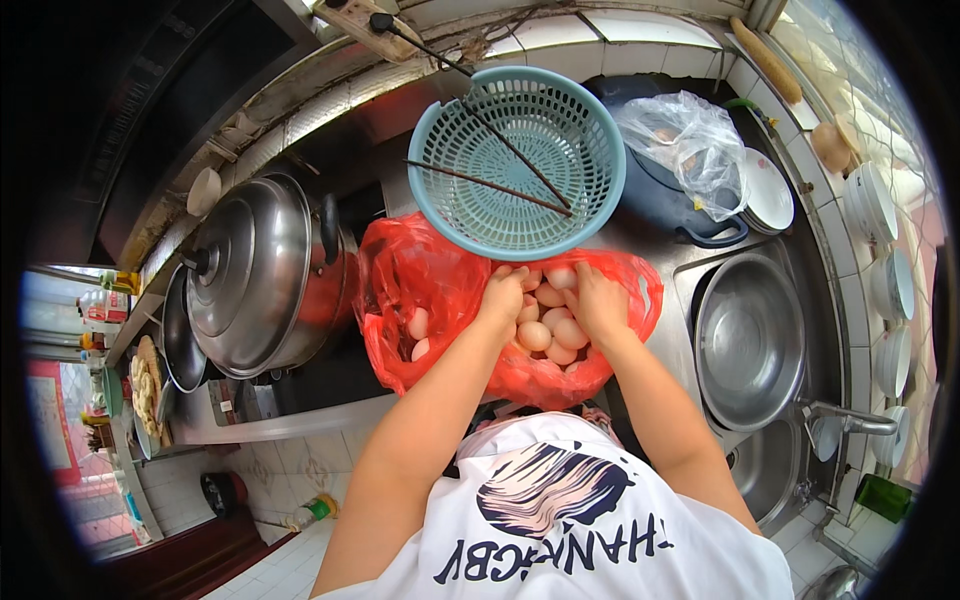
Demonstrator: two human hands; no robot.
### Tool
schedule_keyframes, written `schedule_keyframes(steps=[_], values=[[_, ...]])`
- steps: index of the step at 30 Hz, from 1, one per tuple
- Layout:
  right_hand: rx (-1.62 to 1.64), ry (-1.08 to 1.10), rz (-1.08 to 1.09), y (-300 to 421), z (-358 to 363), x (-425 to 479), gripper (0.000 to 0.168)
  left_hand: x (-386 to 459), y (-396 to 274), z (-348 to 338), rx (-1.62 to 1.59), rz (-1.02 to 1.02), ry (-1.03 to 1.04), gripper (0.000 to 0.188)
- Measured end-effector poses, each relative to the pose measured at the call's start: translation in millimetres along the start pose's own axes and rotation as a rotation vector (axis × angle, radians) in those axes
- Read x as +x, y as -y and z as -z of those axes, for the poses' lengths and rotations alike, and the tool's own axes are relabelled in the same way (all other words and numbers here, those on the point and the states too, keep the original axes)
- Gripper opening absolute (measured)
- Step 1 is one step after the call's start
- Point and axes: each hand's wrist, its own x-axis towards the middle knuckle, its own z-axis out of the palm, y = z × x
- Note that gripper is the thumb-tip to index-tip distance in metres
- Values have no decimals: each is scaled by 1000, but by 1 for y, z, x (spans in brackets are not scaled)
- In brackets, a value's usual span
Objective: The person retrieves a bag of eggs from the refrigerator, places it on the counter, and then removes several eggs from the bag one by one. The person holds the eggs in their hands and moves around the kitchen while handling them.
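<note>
Several eggs (pixel 551 319) lie in an open red plastic bag (pixel 555 379) on the counter before me. My left hand (pixel 506 292) reaches into the bag at the left of the eggs, its fingers against an egg. At their right side, my right hand (pixel 600 300) is in the bag with its fingers beside an egg; whether either hand grips one is hidden. Another red bag (pixel 427 262) on the left holds more eggs (pixel 418 324). Just beyond the hands stands a blue-green plastic colander (pixel 517 251) with a broken rim and two chopsticks (pixel 487 187) in it.
A large lidded steel pot (pixel 247 277) stands on the left. At the back right are a dark blue pot (pixel 660 199), a clear plastic bag (pixel 686 142) and stacked white plates (pixel 769 191). A steel basin (pixel 750 341) sits over the sink by the faucet (pixel 855 420).
</note>
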Motion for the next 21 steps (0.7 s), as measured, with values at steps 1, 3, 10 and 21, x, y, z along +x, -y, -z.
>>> schedule_keyframes(steps=[1,3,10,21], values=[[9,-7,7,0,0,-1,40,3,1,-1,-127,-5,2,23],[42,5,-16,1,1,-3,39,8,0,-5,-278,28,-17,20],[116,6,-33,0,8,-8,40,26,-5,-8,-411,70,-127,19],[168,-7,10,-7,3,-9,40,-12,-10,-20,-5,77,15,30]])
